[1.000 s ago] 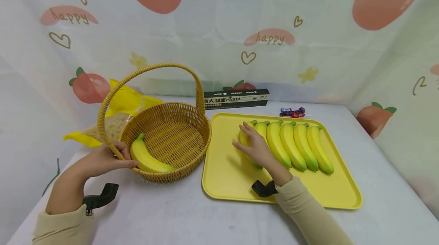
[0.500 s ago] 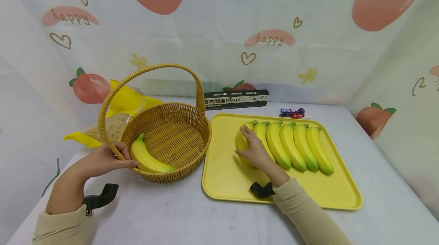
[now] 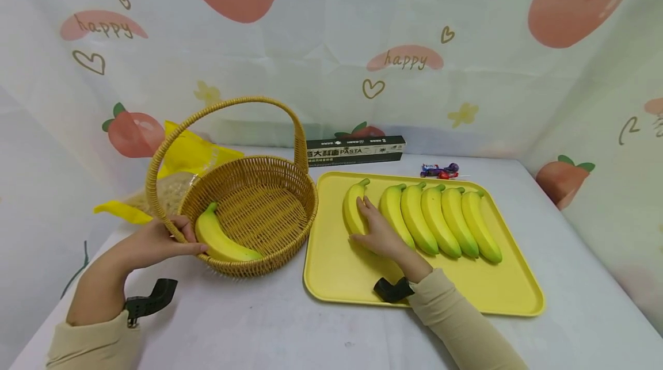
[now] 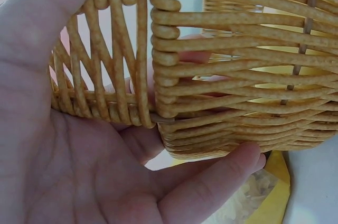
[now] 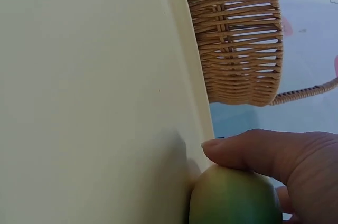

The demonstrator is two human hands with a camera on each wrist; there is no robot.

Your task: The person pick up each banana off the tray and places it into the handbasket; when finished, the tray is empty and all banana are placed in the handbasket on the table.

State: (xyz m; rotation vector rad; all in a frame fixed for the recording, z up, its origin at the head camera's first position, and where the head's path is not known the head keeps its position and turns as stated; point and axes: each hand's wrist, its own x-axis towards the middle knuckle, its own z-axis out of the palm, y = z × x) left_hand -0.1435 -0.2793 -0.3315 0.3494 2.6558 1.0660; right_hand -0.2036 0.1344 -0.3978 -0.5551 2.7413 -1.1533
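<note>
A wicker basket (image 3: 290, 186) with a tall handle stands left of a yellow tray (image 3: 331, 266). One banana (image 3: 223, 237) lies inside the basket by its near rim. My left hand (image 3: 155, 240) grips the basket's near-left rim (image 4: 142, 60), thumb over the edge. My right hand (image 3: 378, 232) curls around the leftmost banana (image 3: 353, 209) on the tray, drawn apart from the row of several bananas (image 3: 440, 220). The right wrist view shows my thumb on the banana's green end (image 5: 232, 197), with the basket wall (image 5: 240, 39) beyond the tray edge.
A black pasta box (image 3: 354, 149) lies behind the tray and basket. A yellow bag (image 3: 171, 180) of pale grains lies behind the basket at left. Wrapped sweets (image 3: 440, 170) lie behind the tray. A printed cloth backdrop encloses the table on three sides.
My right hand has closed on the leftmost banana and pulled it left, away from the row. The left hand stays on the basket rim.
</note>
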